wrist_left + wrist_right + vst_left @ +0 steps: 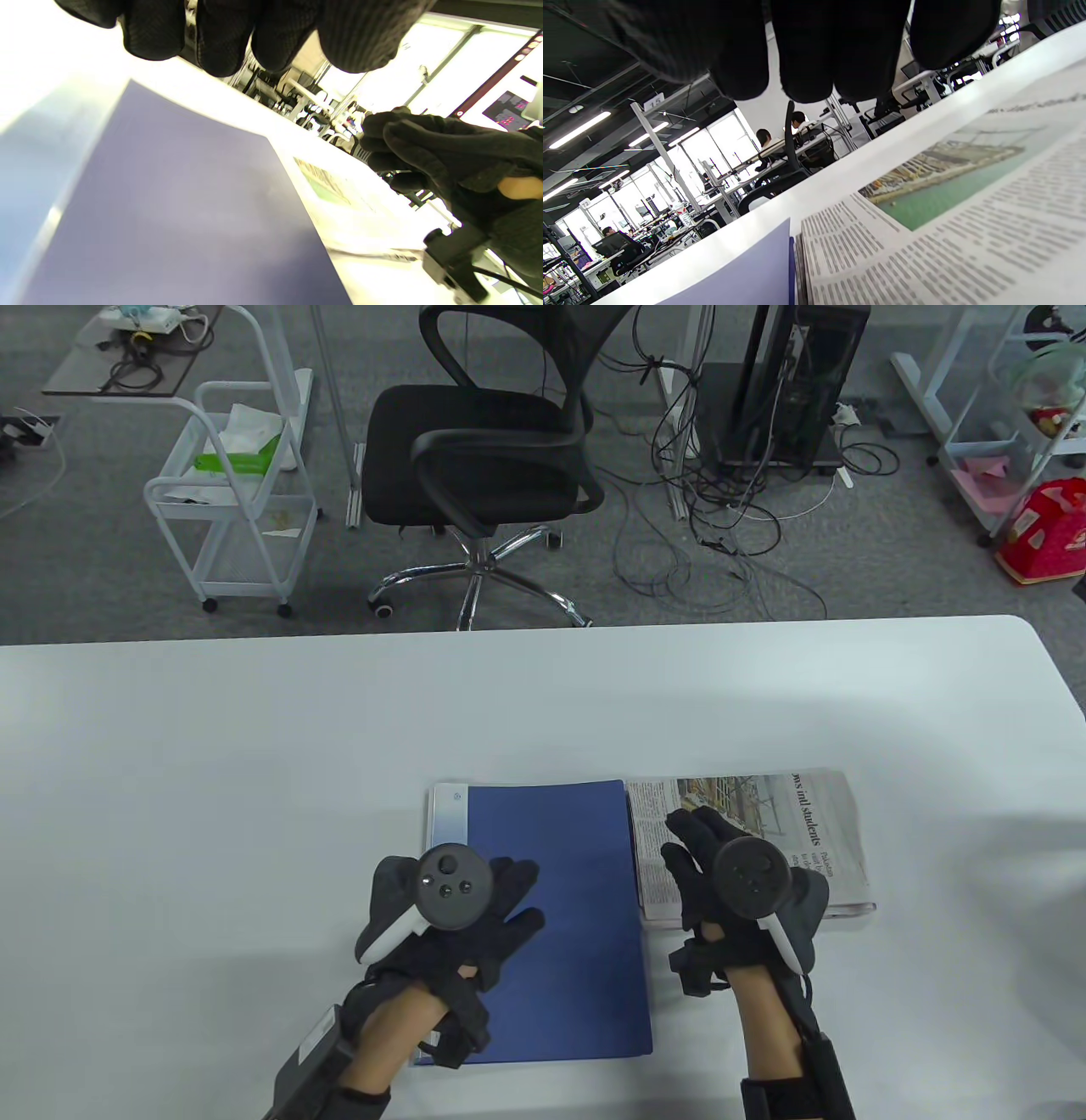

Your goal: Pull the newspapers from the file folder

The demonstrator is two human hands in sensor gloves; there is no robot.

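Observation:
A blue file folder (551, 916) lies closed and flat on the white table (254, 780). A folded newspaper (806, 831) lies right beside its right edge, fully outside it. My left hand (458, 916) hovers over the folder's left part, fingers spread and holding nothing. My right hand (721, 874) is over the newspaper's left part, fingers extended and holding nothing. In the left wrist view the fingers (220, 38) hang above the folder (169, 212), clear of it. In the right wrist view the fingers (806, 51) hang above the newspaper (967, 220).
A black office chair (492, 449) stands behind the table's far edge, a white cart (229, 500) to its left, a computer tower (789, 381) and cables on the floor. The table's rounded right corner (1035, 645) is at the far right.

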